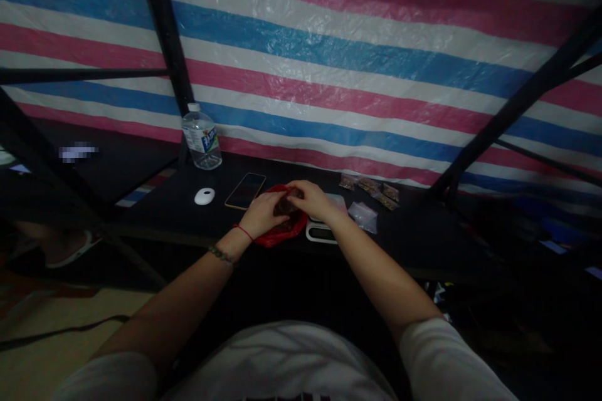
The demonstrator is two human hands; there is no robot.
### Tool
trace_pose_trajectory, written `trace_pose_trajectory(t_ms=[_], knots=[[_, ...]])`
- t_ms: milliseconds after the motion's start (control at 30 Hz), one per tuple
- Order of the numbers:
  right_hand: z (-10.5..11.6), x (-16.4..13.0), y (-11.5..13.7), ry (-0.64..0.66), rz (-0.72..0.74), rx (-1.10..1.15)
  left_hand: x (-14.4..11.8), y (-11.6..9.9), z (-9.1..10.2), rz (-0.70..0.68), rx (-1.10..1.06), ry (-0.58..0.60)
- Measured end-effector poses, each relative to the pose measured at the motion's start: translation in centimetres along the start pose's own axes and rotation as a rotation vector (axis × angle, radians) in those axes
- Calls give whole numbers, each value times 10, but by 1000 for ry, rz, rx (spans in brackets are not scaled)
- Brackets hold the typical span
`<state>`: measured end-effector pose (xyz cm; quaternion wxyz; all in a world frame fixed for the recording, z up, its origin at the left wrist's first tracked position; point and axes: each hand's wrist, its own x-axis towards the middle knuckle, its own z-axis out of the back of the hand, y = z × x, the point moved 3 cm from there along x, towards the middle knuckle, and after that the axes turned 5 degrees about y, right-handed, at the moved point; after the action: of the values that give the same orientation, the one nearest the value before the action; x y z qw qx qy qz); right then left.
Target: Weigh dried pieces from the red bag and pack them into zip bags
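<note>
A red plastic bag (275,238) lies open on the black table, with a dark brown, slightly shiny bundle (285,207) in its mouth. My left hand (263,216) curls round the bundle's left side. From the right, my right hand (311,199) holds it with bent fingers and thumb. Whether the bundle is a clear bag of brown bits or loose stuff, I cannot tell. A white digital scale (322,235) sits right of the red bag, partly under my right forearm. Beyond it are several small clear packets of brown bits (369,186) and some flat clear bags (363,217).
A phone (246,191) and a white mouse-like object (204,196) lie to the left. Behind them stands a clear plastic bottle (202,138). Dark metal posts (164,25) flank the table, and a striped plastic sheet (329,62) hangs behind. A person's foot (70,249) shows at far left.
</note>
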<state>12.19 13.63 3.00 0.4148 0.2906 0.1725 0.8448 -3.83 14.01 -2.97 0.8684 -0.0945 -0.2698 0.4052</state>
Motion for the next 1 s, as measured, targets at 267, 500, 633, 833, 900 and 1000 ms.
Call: trace_pose_trajectory(t_ms=[267,500,633,833,900,1000], knots=[[11,15,8,99,64,-187,-2,-10,-3,55,69,6],[24,18,8,120,91,-321,-5,-7,-6,57,67,22],[28,23,8,123,76,-321,-5,-8,-8,75,92,8],[27,29,13,176,90,-337,-6,-10,-8,130,92,-1],[25,29,14,192,115,-341,-6,-12,-7,141,87,-15],[23,28,16,220,139,-328,-5,-16,-7,143,73,-26]])
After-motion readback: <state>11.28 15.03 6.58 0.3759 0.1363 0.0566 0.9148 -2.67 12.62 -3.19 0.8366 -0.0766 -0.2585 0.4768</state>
